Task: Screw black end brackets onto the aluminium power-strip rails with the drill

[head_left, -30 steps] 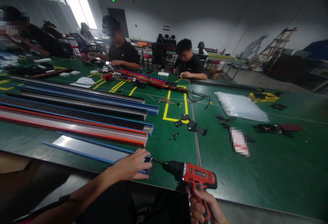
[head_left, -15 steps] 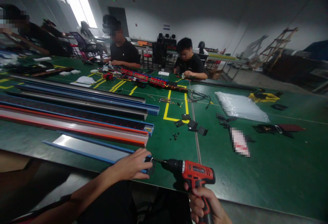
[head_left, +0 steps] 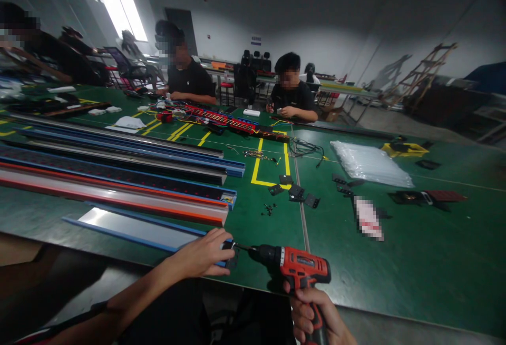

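My right hand (head_left: 312,313) grips a red and black cordless drill (head_left: 304,266) by its handle, with the bit pointing left. The bit's tip reaches a black end cap (head_left: 231,258) at the right end of a blue-edged metal channel (head_left: 138,229). Over that same end, my left hand (head_left: 211,253) is closed, its fingers wrapped around the channel and the cap. The fingers hide part of the cap, and any screw at the bit's tip is too small to make out.
Several long blue and orange rails (head_left: 118,187) lie behind the channel. Small black screws (head_left: 269,209) and black end plates (head_left: 297,193) are scattered beyond the drill. Plastic-wrapped white strips (head_left: 369,163) rest at the right. Two co-workers in dark shirts sit across the green table (head_left: 395,271).
The view has shifted very slightly. Both hands, the drill and the channel keep practically the same positions; a co-worker's hands across the table have moved a little.
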`<control>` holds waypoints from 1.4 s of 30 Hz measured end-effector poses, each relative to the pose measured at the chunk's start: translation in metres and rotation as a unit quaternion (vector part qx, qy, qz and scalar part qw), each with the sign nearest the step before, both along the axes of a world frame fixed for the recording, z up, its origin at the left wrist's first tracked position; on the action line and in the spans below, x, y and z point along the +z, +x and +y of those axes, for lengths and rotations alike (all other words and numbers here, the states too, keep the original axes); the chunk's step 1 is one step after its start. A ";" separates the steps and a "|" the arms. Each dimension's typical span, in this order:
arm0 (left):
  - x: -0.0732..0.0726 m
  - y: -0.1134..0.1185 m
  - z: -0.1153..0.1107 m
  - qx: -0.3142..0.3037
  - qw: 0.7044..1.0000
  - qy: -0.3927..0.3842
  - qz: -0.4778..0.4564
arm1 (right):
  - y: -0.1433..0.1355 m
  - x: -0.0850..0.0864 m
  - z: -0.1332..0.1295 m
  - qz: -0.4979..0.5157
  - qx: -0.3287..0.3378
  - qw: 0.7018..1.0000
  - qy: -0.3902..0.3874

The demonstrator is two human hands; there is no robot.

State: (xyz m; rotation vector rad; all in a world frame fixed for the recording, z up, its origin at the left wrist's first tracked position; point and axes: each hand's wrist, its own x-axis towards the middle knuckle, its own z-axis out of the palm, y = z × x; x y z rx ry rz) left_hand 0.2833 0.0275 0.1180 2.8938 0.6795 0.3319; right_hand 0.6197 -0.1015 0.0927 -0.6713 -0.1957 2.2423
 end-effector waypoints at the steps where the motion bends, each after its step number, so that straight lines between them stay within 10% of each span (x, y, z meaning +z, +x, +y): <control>1: 0.000 0.000 0.000 0.000 1.000 0.001 -0.003 | 0.000 0.000 0.000 -0.001 0.001 1.000 -0.001; 42: 0.001 0.000 0.001 -0.015 1.000 0.012 0.007 | 0.004 0.010 0.010 0.009 0.037 0.999 -0.031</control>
